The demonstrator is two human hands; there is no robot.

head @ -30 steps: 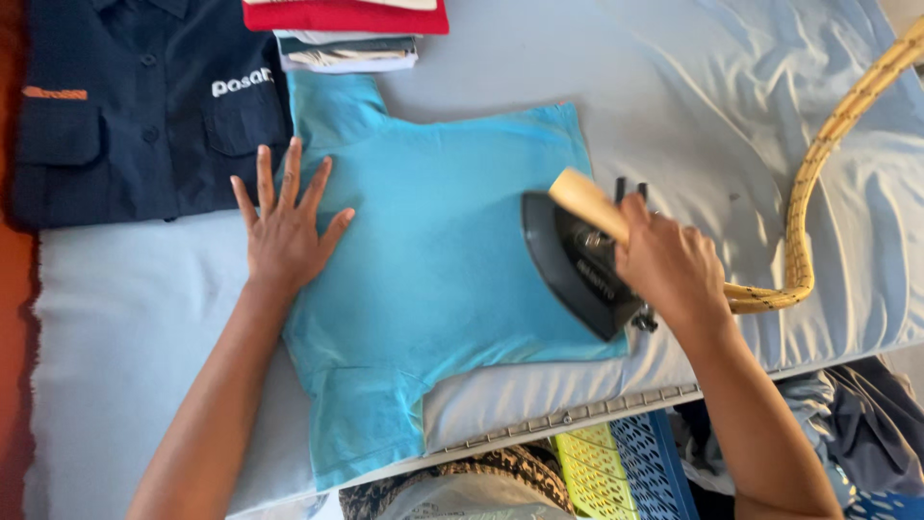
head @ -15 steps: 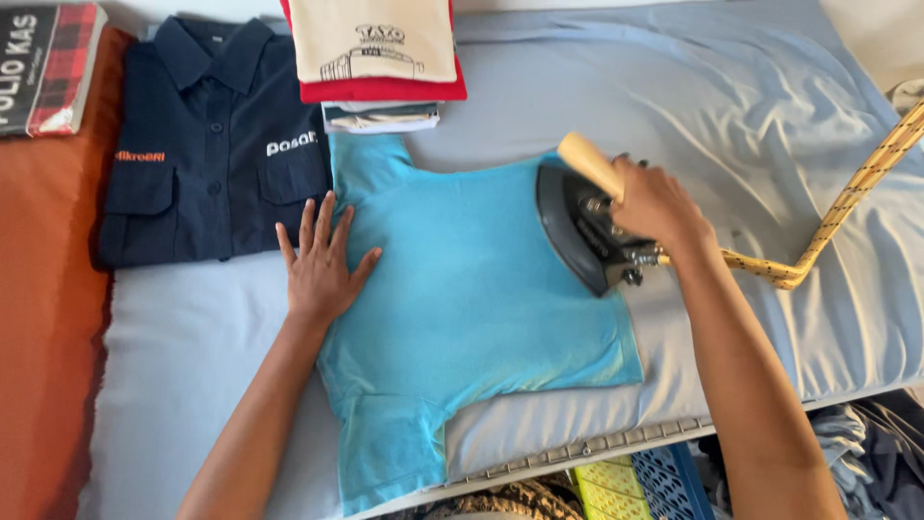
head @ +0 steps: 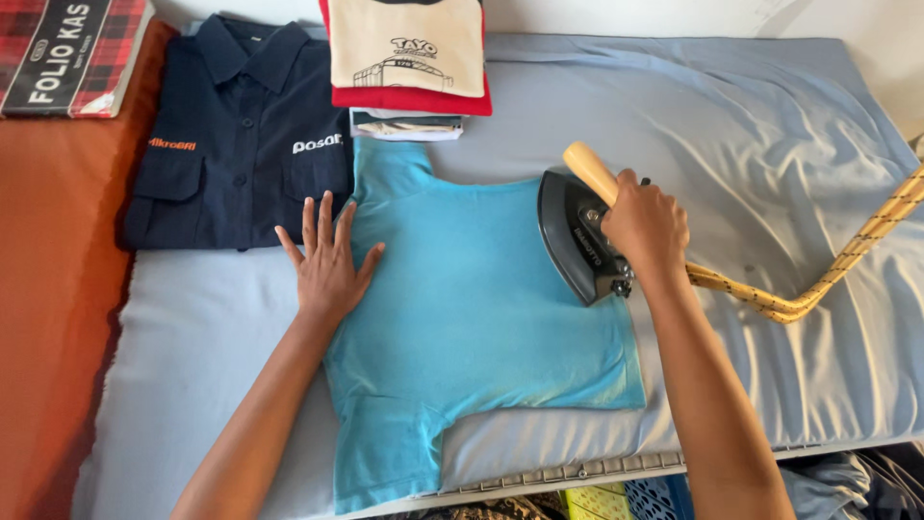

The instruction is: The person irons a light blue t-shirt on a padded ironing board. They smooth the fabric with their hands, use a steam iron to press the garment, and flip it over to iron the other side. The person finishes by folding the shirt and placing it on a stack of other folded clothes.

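Nearest edge: a yellow and blue plastic lattice basket point(head: 626, 499) shows below the grey metal rim of the ironing board point(head: 577, 472), with crumpled dark cloth beside it at the right.

On the board, over a pale grey-blue, creased cotton cover sheet point(head: 799, 193), a small turquoise knit T-shirt point(head: 481, 318) lies flat, neck toward the far side, one short sleeve hanging toward the near edge. Fabric looks soft, mostly smooth.

Left hand point(head: 327, 265): open, palm down, fingers spread, pressing flat on the shirt's left edge, partly on the cover sheet.

Right hand point(head: 647, 226): closed around the pale wooden cylindrical handle of a dark grey metal iron point(head: 577, 241). The iron's pointed, wedge-shaped body rests on the shirt's right shoulder area. A braided yellow cloth-covered cord point(head: 828, 279) runs from the iron's rear across the sheet and bends up toward the right edge.

Farther back, left: a navy button-up work shirt point(head: 236, 135) with collar and chest pockets, folded flat, its edge just beside the turquoise shirt. Beyond the turquoise neck: a stack of folded garments point(head: 404, 58), cream on top, red beneath, thin layers under. Far left: an orange-brown cloth surface point(head: 53, 289) carrying a red plaid-covered ledger book point(head: 72, 53).
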